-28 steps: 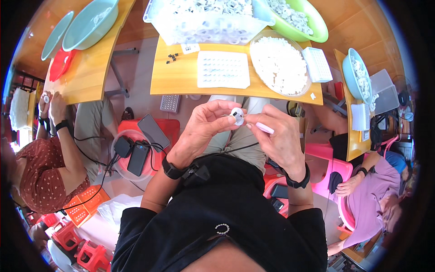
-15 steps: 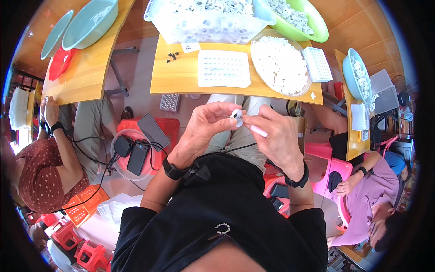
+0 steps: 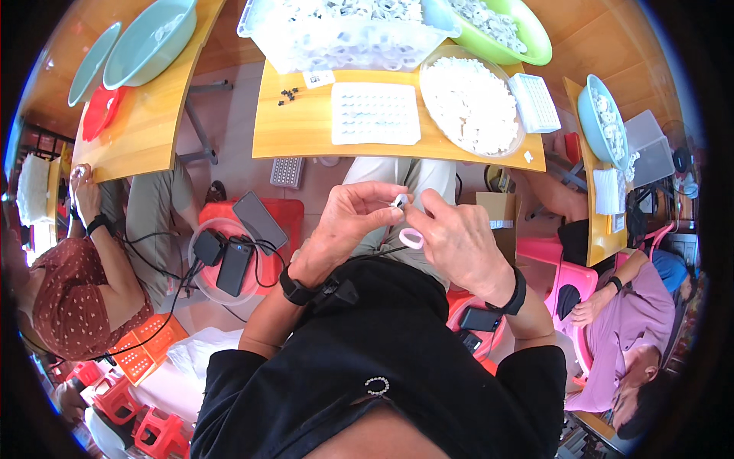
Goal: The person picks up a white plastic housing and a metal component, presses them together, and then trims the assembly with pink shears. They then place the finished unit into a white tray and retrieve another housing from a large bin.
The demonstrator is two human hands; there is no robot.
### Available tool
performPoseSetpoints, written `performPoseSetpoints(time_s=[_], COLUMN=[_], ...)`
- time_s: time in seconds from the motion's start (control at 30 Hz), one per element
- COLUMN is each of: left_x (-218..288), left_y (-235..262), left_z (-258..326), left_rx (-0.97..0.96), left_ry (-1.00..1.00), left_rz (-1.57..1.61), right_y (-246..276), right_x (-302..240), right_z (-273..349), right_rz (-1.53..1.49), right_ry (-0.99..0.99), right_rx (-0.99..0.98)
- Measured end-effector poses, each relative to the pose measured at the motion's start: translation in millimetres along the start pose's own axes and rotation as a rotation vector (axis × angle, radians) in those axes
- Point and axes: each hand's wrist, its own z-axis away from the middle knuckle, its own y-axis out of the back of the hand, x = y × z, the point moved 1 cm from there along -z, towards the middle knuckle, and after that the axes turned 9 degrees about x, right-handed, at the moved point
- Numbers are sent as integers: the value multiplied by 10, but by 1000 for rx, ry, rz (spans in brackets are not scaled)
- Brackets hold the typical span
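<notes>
Above my lap, just in front of the table's near edge, both hands meet at a small white plastic part (image 3: 399, 201). My left hand (image 3: 353, 213) pinches it between thumb and fingers, which cover most of it. My right hand (image 3: 464, 239) is closed, its fingertips close against the same part. Below the right fingers shows a pale pink ring-shaped thing (image 3: 411, 239), held in that hand; whether it belongs to a tool is hidden. On the table ahead lies a white tray with rows of small pieces (image 3: 375, 113). Beside it stands a round dish of white parts (image 3: 470, 105).
A clear bin of grey-white parts (image 3: 344, 42) and a green basin (image 3: 508, 30) stand at the table's back. Small black pieces (image 3: 289, 96) lie at its left; a white rack (image 3: 537, 103) stands right. Co-workers sit either side. Cables and a phone (image 3: 260, 219) are beside my left arm.
My right hand has turned, and the pale pink thing below its fingers now shows as a ring. The small white part has tilted and is more covered by fingers.
</notes>
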Motion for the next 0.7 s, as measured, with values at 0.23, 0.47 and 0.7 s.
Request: performPoseSetpoints(time_s=[0.23,0.47,0.7], left_x=[145,202,191], left_y=[-29,-47,-65], left_z=[3,-39,-91], left_rx=[-48,-66,-85], left_ry=[-88,45,64], left_rz=[-39,183,190], right_y=[71,80,-139], right_x=[168,335,487], right_z=[34,149,367], right_rz=[-446,-1158,-1590], right_ry=[-221,-711,-1000], right_rx=[104,210,258])
